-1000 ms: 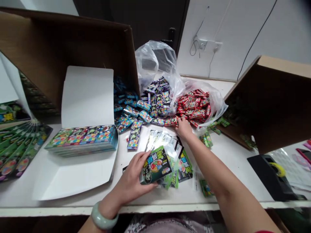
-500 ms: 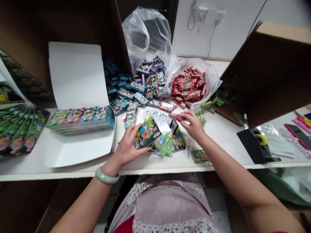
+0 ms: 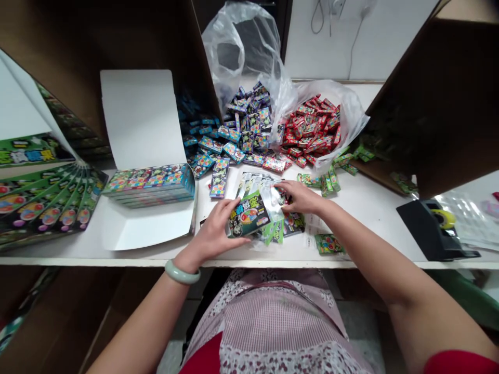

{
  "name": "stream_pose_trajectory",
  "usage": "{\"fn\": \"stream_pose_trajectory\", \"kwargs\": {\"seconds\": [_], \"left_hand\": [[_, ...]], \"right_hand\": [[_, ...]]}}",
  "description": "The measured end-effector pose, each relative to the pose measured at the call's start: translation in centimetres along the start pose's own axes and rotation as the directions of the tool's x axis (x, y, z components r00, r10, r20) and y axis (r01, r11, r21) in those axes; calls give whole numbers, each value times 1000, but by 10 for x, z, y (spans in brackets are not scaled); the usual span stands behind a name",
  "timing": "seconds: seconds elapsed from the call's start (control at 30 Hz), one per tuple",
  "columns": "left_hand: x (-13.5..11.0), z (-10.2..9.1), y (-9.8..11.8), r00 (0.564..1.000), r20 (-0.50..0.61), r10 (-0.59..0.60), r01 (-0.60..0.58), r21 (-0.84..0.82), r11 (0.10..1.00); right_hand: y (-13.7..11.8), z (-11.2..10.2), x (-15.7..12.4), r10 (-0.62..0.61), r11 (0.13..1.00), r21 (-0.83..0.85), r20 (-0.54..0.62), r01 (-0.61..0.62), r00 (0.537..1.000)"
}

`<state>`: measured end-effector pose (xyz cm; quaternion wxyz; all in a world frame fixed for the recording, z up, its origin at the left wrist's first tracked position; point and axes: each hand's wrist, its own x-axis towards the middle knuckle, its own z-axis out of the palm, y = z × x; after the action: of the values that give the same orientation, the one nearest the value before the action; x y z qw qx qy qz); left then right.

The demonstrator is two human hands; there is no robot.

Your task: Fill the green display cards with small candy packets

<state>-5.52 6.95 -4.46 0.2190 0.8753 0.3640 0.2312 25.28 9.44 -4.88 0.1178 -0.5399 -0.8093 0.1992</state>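
My left hand [image 3: 218, 228] is closed round a black-and-green printed pouch [image 3: 249, 214], thumb along its lower edge. The pouch's clear plastic end [image 3: 272, 200] points to the right. At that end my right hand [image 3: 298, 197] has its fingers bent together round a small red packet [image 3: 284, 197], mostly hidden by the fingers and plastic. More printed pouches [image 3: 293, 224] lie fanned out on the white table beneath both hands. Just beyond my right hand is a small green packet [image 3: 309, 180], and another green packet [image 3: 329, 243] lies nearer the table's front edge.
An open white box [image 3: 144, 223] with rows of small packets stands left, beside fanned printed pouches [image 3: 50, 208]. Behind are heaps of blue packets [image 3: 210, 144], purple packets [image 3: 253, 122] and red packets [image 3: 312, 127], with clear bags. Large cartons [image 3: 436, 104] flank the table; a tape dispenser [image 3: 424, 228] stands right.
My right hand has brought the small red packet down to the pouch's clear end. My left hand keeps its hold on the pouch. The whole view has shifted slightly.
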Motion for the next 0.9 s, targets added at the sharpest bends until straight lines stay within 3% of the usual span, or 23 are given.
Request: {"fn": "stream_pose_trajectory", "kwargs": {"seconds": [0.1, 0.13, 0.27, 0.4, 0.6, 0.8, 0.9], "left_hand": [[1, 0, -2, 1000, -12, 16, -16, 47, 999], [2, 1, -3, 999, -14, 30, -29, 52, 998], [9, 4, -3, 993, 0, 115, -115, 47, 992], [13, 5, 5, 980, 65, 190, -194, 46, 980], [8, 8, 14, 987, 40, 153, -152, -26, 988], [3, 11, 13, 995, -10, 96, -95, 23, 995], [1, 12, 10, 997, 17, 74, -74, 16, 997]], "right_hand": [[-12, -18, -22, -74, 978, 172, -246, 119, 966], [-19, -25, -32, -108, 965, 204, -265, 165, 958], [-45, -49, -60, -273, 954, 103, -86, 281, 958], [-60, -55, -60, -328, 945, -13, 6, 328, 945], [-62, -43, -51, -317, 948, 23, -31, 318, 948], [-73, -8, -64, -161, 965, 144, -337, 220, 928], [-72, 2, -64, -103, 957, 235, -279, 172, 955]]}}
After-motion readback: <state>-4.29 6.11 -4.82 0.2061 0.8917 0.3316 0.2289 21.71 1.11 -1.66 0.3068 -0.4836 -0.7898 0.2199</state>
